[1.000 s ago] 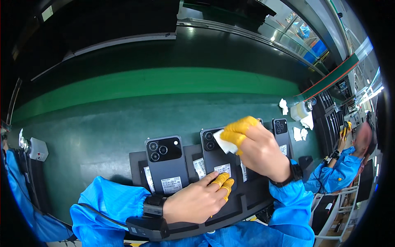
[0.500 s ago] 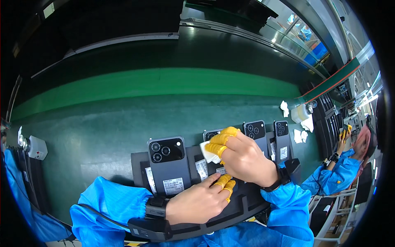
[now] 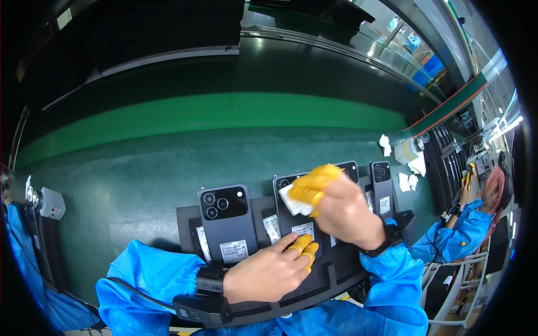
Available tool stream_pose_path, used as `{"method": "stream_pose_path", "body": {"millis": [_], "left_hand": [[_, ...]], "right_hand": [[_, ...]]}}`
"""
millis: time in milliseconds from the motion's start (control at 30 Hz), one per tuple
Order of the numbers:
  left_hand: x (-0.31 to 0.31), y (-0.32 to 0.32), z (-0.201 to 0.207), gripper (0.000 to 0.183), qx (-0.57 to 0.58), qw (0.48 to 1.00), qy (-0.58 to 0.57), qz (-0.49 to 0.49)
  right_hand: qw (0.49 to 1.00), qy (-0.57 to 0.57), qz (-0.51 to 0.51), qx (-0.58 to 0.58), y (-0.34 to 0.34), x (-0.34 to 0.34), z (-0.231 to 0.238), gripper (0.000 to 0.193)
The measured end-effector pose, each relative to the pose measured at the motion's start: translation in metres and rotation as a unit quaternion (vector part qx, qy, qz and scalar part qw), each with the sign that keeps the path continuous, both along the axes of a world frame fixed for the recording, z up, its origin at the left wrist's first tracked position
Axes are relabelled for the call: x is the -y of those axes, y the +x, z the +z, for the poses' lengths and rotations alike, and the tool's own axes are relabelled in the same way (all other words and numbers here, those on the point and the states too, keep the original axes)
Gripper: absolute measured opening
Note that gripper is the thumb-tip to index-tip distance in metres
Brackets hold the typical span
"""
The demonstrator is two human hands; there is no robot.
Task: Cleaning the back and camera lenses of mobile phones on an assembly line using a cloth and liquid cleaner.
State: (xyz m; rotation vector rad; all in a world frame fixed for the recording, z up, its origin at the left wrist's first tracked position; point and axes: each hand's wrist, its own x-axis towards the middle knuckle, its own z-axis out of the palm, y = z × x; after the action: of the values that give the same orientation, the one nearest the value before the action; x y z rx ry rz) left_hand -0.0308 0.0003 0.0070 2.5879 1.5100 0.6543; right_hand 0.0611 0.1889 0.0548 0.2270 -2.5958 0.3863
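Though tight around wipe (image 3: 295, 203), right fingers (image 3: 305, 193) across phone (image 3: 288, 223), bottle (image 3: 406, 152) beyond; left fingers (image 3: 301, 243) unclear.

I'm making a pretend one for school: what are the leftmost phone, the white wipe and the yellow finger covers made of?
Leftmost phone: probably glass or plastic; its dark back looks satin, its black camera panel glossy with reflections.
White wipe: likely paper or cloth, matte, since it looks soft and folded in the right hand.
Yellow finger covers: perhaps rubber; they look wrinkled and snug.
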Motion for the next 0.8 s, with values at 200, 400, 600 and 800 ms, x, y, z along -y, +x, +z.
{"method": "stream_pose_path", "body": {"millis": [200,400,600,800], "left_hand": [[0.000,-0.002,0.004,0.028,-0.001,1.000,-0.019,-0.019],[0.000,-0.002,0.010,0.026,-0.029,0.999,-0.026,-0.003],[-0.001,-0.001,0.007,0.022,-0.004,1.000,-0.014,-0.008],[0.000,-0.001,0.004,0.020,-0.004,1.000,-0.001,-0.003]], "right_hand": [[0.998,0.039,0.015,0.039,-0.003,0.007,-0.016,0.039],[0.995,-0.029,-0.019,0.099,0.025,0.016,-0.011,0.026],[0.998,-0.011,-0.055,0.024,0.026,0.016,-0.009,0.037],[0.998,0.056,-0.005,0.030,0.026,0.027,-0.023,0.041]]}}
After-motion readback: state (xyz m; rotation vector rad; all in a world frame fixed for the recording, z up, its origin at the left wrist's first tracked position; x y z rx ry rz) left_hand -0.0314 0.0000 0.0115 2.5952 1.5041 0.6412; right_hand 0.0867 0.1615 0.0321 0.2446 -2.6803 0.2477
